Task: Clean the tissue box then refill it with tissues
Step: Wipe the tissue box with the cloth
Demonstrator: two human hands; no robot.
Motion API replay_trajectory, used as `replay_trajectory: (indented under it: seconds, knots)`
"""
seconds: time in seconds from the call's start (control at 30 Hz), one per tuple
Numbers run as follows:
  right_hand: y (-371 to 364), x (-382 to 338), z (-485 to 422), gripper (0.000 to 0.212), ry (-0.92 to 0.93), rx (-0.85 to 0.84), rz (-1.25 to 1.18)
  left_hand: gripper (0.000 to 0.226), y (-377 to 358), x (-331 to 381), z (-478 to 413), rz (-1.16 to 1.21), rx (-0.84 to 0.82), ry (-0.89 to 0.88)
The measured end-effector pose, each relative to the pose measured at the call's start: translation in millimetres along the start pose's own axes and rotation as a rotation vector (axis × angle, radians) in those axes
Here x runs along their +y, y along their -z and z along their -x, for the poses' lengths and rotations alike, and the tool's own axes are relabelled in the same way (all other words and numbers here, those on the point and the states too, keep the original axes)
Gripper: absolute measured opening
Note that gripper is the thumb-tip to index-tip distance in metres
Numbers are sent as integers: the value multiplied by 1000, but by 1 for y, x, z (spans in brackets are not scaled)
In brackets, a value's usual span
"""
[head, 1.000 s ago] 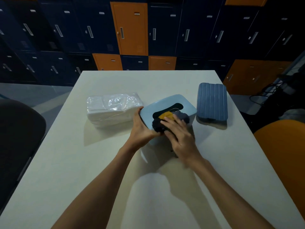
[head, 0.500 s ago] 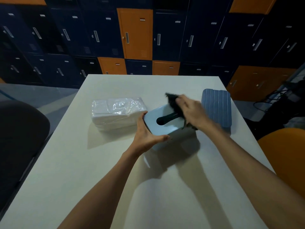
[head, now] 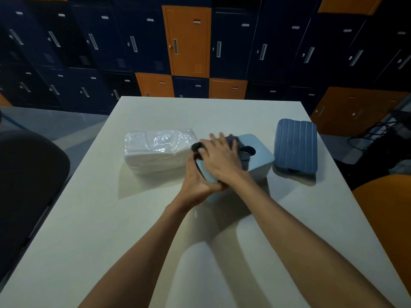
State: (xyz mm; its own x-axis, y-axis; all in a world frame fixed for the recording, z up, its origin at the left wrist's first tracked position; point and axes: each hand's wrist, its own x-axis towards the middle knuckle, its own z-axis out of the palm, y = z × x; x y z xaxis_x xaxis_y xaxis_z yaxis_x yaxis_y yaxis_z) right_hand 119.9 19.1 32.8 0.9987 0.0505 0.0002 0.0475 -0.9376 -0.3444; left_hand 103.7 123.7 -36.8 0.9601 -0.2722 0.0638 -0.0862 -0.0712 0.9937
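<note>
The light blue tissue box [head: 260, 157] stands in the middle of the white table [head: 106, 223], its top slot partly showing. My left hand [head: 195, 184] grips its near left corner. A dark cloth [head: 234, 141] lies on the box's top, and my right hand [head: 220, 157] presses it down with flat, straight fingers; the hand hides most of the cloth. Left of the box, close beside it, lies a plastic-wrapped pack of white tissues [head: 155, 150].
A darker blue ribbed cover [head: 295, 145] lies to the right of the box near the table's right edge. An orange chair [head: 388, 210] is at the right, a dark chair [head: 26, 174] at the left. Blue and orange lockers [head: 189, 41] line the back.
My right hand has swept the cloth from the box's far right side across the top to its left end. The left hand keeps its grip, and the box now sits flatter.
</note>
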Motion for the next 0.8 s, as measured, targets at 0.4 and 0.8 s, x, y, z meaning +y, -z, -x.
replay_trajectory:
  seconds: [0.4, 0.8]
  knots:
    - [28, 86, -1, 50, -186, 41, 13, 114, 2, 3, 2, -28, 26, 9]
    - [17, 23, 29, 43, 171, -43, -103, 98, -2, 9, 3, -67, 32, -89]
